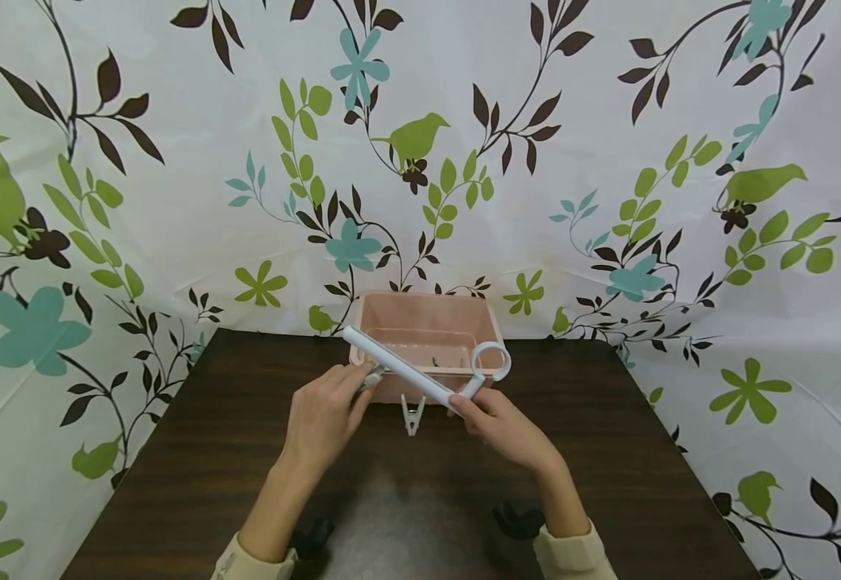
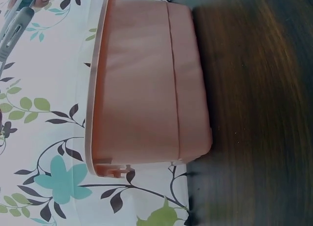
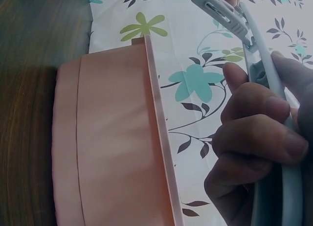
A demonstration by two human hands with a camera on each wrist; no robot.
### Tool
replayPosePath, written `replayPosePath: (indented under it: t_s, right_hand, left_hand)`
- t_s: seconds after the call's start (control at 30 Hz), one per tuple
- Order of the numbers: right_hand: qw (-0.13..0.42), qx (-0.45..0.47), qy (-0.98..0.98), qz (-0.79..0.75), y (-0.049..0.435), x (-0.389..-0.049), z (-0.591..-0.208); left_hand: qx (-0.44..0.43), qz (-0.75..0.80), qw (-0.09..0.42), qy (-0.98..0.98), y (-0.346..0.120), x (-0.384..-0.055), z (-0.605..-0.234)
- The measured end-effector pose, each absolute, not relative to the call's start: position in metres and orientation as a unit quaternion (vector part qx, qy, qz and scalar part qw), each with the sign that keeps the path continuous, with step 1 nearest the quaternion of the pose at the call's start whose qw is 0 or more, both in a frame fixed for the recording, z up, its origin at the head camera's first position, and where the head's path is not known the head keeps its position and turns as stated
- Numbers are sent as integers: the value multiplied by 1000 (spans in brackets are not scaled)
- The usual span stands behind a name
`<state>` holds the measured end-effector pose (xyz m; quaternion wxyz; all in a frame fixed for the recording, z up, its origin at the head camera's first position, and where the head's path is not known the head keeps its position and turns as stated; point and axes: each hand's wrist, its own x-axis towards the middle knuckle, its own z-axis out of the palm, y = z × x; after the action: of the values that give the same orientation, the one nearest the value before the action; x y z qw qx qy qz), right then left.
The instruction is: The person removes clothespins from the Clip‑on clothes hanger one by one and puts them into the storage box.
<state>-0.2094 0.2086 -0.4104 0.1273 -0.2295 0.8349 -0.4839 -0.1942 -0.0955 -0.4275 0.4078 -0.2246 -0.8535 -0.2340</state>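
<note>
A pale plastic hanger with a round hook is held slantwise in front of a pink bin, its left end higher. My right hand grips it near the base of the hook; in the right wrist view its fingers curl round the bar. My left hand pinches a small greyish clip beside the bar. Another clip hangs with its legs spread below the middle of the bar; this pale clip also shows in the right wrist view. The left hand is mostly out of the left wrist view.
The pink bin stands at the back of a dark wooden table, close to a white cloth with leaves, flowers and birds. Black wrist devices show below the forearms.
</note>
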Motion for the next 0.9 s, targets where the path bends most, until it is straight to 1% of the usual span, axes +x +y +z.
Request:
replayPosePath:
  t_s: [0.23,0.8,0.9]
  right_hand:
    - [128,-227,834,-486,209,-208,-413]
    - [136,-210,830,-499,214,-205,-415]
    - [132,-206,829,-503,215,-205,-413]
  left_hand:
    - [-234,-258,384,-855,-94,-194,-429]
    - [-218,-288,374,-854,-95,-198,-436]
    - [-216,-284,362,-861,-96,-202,-436]
